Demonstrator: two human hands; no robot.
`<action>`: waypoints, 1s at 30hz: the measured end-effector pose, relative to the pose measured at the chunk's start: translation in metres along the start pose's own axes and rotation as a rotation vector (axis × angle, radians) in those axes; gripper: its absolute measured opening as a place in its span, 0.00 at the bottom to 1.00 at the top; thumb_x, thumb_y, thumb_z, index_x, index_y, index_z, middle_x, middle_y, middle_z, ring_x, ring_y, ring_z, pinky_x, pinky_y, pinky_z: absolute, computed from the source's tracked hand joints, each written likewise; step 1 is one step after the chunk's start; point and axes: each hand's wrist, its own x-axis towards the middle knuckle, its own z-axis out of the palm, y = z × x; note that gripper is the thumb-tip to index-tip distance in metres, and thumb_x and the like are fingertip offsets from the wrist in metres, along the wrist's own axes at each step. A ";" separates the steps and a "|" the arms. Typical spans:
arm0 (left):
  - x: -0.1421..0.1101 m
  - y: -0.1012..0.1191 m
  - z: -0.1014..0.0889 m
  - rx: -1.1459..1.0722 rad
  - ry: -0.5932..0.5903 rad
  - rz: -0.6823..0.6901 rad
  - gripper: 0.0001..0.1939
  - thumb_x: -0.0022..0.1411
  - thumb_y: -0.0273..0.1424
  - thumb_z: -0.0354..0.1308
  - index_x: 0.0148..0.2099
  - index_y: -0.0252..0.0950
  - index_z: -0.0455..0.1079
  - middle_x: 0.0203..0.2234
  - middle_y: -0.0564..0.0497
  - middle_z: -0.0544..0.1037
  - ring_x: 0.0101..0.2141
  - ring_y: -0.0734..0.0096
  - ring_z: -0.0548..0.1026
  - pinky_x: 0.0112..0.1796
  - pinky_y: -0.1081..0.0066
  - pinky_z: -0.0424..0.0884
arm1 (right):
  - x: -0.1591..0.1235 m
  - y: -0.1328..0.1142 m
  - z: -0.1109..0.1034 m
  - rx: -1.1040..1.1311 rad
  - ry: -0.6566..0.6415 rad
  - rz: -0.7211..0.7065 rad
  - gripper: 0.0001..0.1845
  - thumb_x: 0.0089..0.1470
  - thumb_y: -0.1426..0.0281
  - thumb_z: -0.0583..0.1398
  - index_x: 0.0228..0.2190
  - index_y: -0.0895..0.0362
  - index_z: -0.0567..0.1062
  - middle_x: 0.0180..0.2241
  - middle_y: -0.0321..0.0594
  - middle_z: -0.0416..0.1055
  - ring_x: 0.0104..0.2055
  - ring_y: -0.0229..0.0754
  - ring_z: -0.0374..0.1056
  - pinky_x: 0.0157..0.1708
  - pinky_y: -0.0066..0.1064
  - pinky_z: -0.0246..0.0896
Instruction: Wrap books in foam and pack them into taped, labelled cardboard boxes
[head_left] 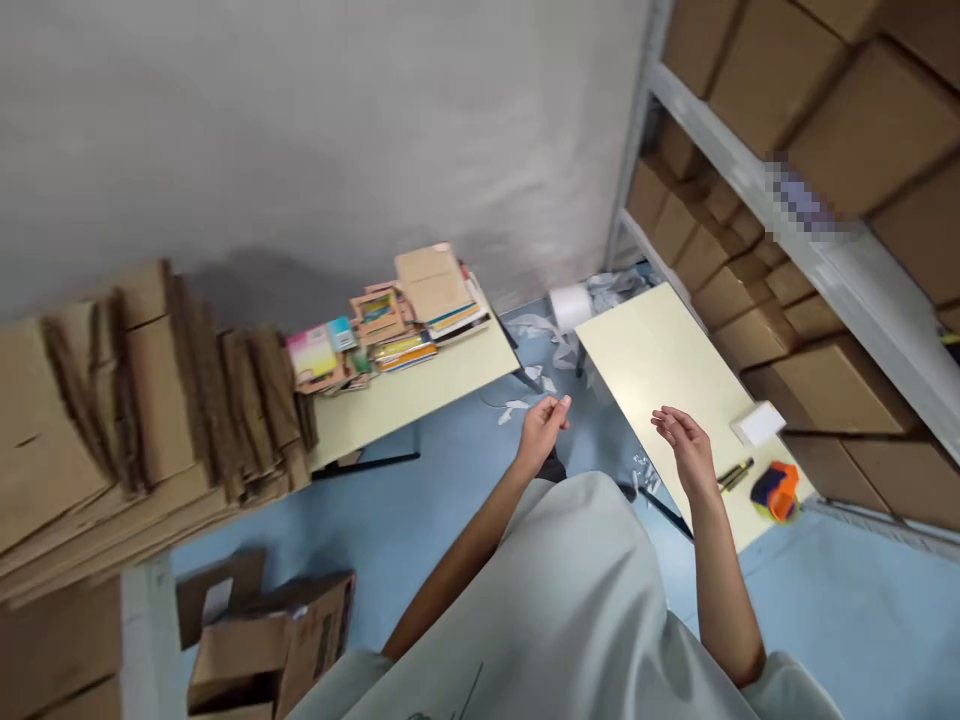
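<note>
On the right table (pixel 637 345), a white box (pixel 759 424) lies right of my half-open, empty right hand (pixel 691 450); my empty left hand (pixel 540 435) curls closed.

Your left worktop (pixel 450 372): books (pixel 431 285) on it, flattened cardboard (pixel 154 400) left of them; open carton (pixel 244 645) on the floor (pixel 375 520) below. Your right worktop (pixel 637 350): small box (pixel 759 424), right of your right grip (pixel 691 455); shelving (pixel 892 285) with boxes (pixel 784 80) right of that. Roll (pixel 571 307) between the worktops, near the wall (pixel 360 130).

A plain grey wall (pixel 375 120) rises behind a smooth blue floor (pixel 442 490). One pale-topped table (pixel 420 388) stands along it; a second table (pixel 630 350), catching a soft sheen of light, stands beside grey metal shelving (pixel 900 290) at right, filled with brown cartons (pixel 836 385).
</note>
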 end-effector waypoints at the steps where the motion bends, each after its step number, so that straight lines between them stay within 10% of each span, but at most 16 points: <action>1: 0.005 0.004 -0.021 -0.014 0.041 0.010 0.33 0.66 0.63 0.67 0.26 0.42 0.65 0.20 0.55 0.72 0.26 0.70 0.70 0.36 0.67 0.69 | 0.006 -0.006 0.025 -0.031 -0.042 -0.005 0.31 0.53 0.42 0.77 0.46 0.52 0.87 0.50 0.51 0.88 0.54 0.56 0.84 0.66 0.58 0.73; 9: 0.026 0.021 -0.138 -0.177 0.370 0.062 0.30 0.66 0.62 0.68 0.33 0.42 0.69 0.25 0.54 0.75 0.30 0.68 0.75 0.39 0.65 0.74 | 0.047 -0.045 0.181 -0.207 -0.347 -0.091 0.30 0.55 0.42 0.76 0.46 0.51 0.87 0.49 0.49 0.88 0.54 0.57 0.84 0.65 0.57 0.76; 20: 0.067 0.036 -0.204 -0.165 0.733 0.078 0.19 0.64 0.49 0.70 0.47 0.42 0.74 0.40 0.47 0.84 0.41 0.61 0.83 0.50 0.58 0.81 | 0.138 -0.047 0.344 -0.299 -0.812 -0.131 0.28 0.55 0.41 0.74 0.45 0.50 0.86 0.48 0.47 0.88 0.53 0.58 0.83 0.62 0.52 0.76; 30: 0.198 0.007 -0.293 -0.093 0.694 0.083 0.24 0.61 0.41 0.72 0.56 0.38 0.81 0.57 0.39 0.85 0.58 0.49 0.83 0.63 0.51 0.78 | 0.221 -0.005 0.474 -0.466 -0.749 -0.235 0.21 0.59 0.55 0.69 0.49 0.54 0.82 0.49 0.48 0.86 0.54 0.53 0.81 0.63 0.45 0.75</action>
